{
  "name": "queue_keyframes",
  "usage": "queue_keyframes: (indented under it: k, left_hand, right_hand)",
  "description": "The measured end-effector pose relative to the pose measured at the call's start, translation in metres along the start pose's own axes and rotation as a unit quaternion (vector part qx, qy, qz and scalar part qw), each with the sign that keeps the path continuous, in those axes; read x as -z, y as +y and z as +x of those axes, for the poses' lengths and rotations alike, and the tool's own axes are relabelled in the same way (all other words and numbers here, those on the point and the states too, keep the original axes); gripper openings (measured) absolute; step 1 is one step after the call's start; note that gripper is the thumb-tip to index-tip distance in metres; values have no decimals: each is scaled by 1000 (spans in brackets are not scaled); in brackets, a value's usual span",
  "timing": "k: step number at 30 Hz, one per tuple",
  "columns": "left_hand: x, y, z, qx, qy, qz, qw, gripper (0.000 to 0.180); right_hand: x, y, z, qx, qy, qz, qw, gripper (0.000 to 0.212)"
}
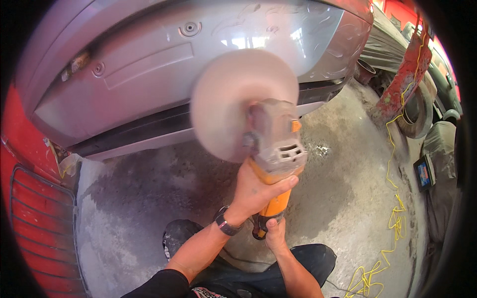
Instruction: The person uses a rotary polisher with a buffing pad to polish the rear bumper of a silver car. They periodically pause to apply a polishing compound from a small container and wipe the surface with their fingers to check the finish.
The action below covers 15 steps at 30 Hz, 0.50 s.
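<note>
An orange and grey power polisher (280, 144) is gripped in both hands. My left hand (258, 191), with a dark band on the wrist, wraps round its body behind the head, thumb across the top. Farther back, my right hand (276, 234) closes round the rear end of its handle. The round whitish buffing pad (233, 102) is smeared by motion. It lies in front of the silver-grey car bumper (149, 54) and hides part of it; whether it touches the surface I cannot tell. Shiny patches and smudges show on the bumper's right side.
The bumper's dark lower strip (134, 126) runs above a damp-stained concrete floor (164, 184). A yellow cord (390, 169) trails down the right, tangled near the bottom. Beside it stand a worn tyre (420, 111) and a rusty red post (410, 74). A dark metal rack (44, 223) leans at left.
</note>
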<state>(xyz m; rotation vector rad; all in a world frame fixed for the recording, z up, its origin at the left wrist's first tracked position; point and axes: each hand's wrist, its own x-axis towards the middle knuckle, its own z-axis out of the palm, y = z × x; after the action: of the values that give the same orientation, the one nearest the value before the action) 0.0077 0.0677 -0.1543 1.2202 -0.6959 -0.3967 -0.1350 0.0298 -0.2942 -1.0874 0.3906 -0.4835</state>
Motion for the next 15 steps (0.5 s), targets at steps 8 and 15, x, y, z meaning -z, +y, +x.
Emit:
queue_keyframes:
  k: [8,15]
  left_hand:
    - [43,9,-20,-16,6,54,998,52]
    - [161,22,-94,-12,141,-98,985,82]
  right_hand:
    - [-30,16,-6,-45,-64,-3,997,86]
    - [-118,55,9,1,-203,-67,977,81]
